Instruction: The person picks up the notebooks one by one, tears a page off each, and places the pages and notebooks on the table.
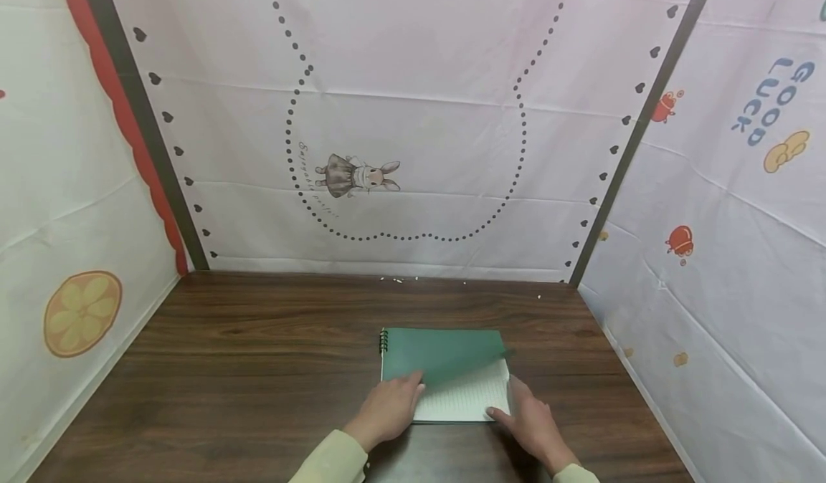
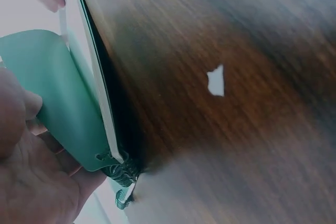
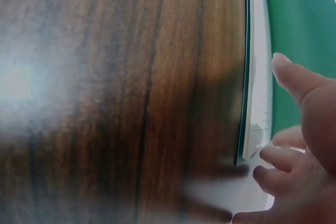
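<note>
A spiral notebook with a green cover (image 1: pixel 439 350) lies on the table, its black wire binding (image 1: pixel 383 341) at the left. The cover is partly raised, and a lined white page (image 1: pixel 461 395) shows beneath its near side. My left hand (image 1: pixel 388 405) pinches the cover's near edge close to the binding; in the left wrist view the thumb lies on the cover (image 2: pixel 60 93) with fingers behind it. At the notebook's near right corner is my right hand (image 1: pixel 534 420), thumb over the page, fingers spread loosely beside the right edge.
The dark wooden table (image 1: pixel 271 354) extends around the notebook. Printed cloth walls (image 1: pixel 419 132) enclose the back and both sides. Small white scraps (image 1: pixel 398 279) lie along the back edge, and a white paper bit (image 2: pixel 216 81) lies on the wood in the left wrist view.
</note>
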Demonstrator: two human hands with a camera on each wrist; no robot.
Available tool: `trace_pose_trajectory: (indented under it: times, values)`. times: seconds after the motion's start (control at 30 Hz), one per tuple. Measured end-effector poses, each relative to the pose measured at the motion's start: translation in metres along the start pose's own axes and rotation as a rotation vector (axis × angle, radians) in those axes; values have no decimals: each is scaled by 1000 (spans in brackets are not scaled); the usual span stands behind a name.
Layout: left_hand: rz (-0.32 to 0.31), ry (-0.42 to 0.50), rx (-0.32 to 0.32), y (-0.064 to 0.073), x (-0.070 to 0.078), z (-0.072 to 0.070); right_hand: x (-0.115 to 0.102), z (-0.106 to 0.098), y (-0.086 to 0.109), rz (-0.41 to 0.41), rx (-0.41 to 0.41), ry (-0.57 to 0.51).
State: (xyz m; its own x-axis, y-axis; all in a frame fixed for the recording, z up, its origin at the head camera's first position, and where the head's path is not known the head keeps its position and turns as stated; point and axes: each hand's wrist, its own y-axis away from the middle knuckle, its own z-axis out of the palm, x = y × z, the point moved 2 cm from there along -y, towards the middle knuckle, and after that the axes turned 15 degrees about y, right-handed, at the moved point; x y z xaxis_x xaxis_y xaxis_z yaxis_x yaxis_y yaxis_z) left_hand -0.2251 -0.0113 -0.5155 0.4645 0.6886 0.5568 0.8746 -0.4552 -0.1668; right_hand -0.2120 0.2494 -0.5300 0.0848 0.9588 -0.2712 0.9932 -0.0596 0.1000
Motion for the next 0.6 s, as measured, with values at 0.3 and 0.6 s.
trace_pose_trajectory:
  times: [0.3, 0.6]
  values:
    - [-63, 20, -11, -3, 1, -1, -7, 5, -8, -39, -89, 125]
    - [-89, 92, -43, -4, 2, -5, -12, 2, -7, -65, -130, 193]
